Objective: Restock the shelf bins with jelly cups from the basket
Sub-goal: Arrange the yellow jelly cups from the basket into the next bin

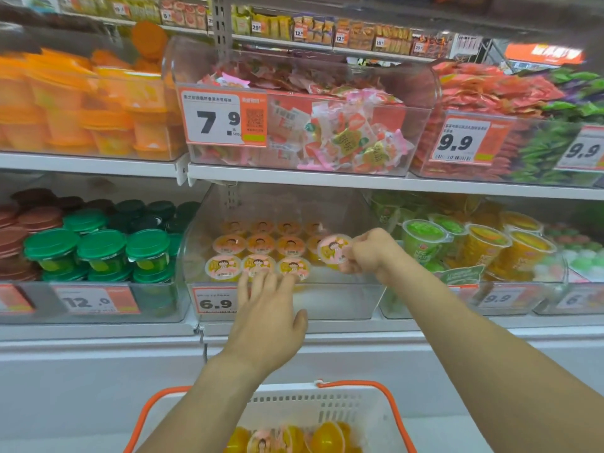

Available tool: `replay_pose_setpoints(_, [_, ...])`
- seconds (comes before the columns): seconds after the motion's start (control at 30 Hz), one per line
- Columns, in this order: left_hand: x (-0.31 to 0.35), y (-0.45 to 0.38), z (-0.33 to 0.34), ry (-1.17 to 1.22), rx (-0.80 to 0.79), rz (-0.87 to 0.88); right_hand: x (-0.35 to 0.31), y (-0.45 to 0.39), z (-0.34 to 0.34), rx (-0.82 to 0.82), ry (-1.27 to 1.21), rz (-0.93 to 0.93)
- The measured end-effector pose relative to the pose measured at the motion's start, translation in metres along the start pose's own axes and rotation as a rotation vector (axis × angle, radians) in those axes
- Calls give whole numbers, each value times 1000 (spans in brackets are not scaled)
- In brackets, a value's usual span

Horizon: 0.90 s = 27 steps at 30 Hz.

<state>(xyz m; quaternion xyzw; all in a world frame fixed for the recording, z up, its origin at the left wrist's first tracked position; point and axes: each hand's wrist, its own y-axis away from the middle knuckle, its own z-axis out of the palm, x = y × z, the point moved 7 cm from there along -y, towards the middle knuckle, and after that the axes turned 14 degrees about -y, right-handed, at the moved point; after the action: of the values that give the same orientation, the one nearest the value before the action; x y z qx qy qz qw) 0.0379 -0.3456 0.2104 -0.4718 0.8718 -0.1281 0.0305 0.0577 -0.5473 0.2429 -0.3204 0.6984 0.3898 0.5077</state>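
My right hand [366, 253] is curled around a small round jelly cup with a pink printed foil lid [334, 251], pinching it at the rim with the lid tipped toward me, above the bare right front corner of the clear plastic shelf bin [343, 302] marked 6.9. My left hand [266, 317] reaches over the bin's front wall, fingers straight and spread and holding nothing, the fingertips [261, 278] at the front row of matching yellow-bodied cups [258, 265]; I cannot tell whether they touch the lids or only hover over them.

I judge these cups light and fairly stiff in the wall, though the smooth plastic could slip and the thin foil lid would dent or tear under a poke, so the rim or the sides are the place to hold, never the lid centre. The one I hold looks ready to go down upright beside the third cup of the front row, where the gap is.

Rows of the same cups fill the back of the bin. Below my arms stands the white slotted plastic basket with orange handles [366, 413], more yellow cups [327, 438] lying in it on their sides. A neighbouring bin holds green-lidded tubs [101, 246].
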Motion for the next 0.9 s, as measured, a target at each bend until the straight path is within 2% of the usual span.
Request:
replay_pose_setpoints(0.13, [-1,-3,0,8,25,-16,25,-21,21,-39,7,227])
replay_pose_setpoints(0.27, [-2,-6,1,24,13,-28,35,-21,27,-74,246,313])
replay_pose_setpoints(0.4, [-2,-6,3,31,11,-12,29,-28,19,-18,391,252])
replay_pose_setpoints(0.47, [-3,-7,3,39,14,-14,30,-28,22,-71,525,264])
replay_pose_setpoints(0.53, [-3,-8,4,45,15,-20,35,-29,22,-42,526,296])
replay_pose_setpoints(0.67, [-1,-8,5,15,4,-28,36,-51,18,68,578,165])
replay_pose_setpoints(0.8, [-1,-9,5,1,5,-23,43,-68,20,24,485,136])
replay_pose_setpoints(0.9, [-2,-8,3,15,11,-16,24,-43,20,61,676,58])
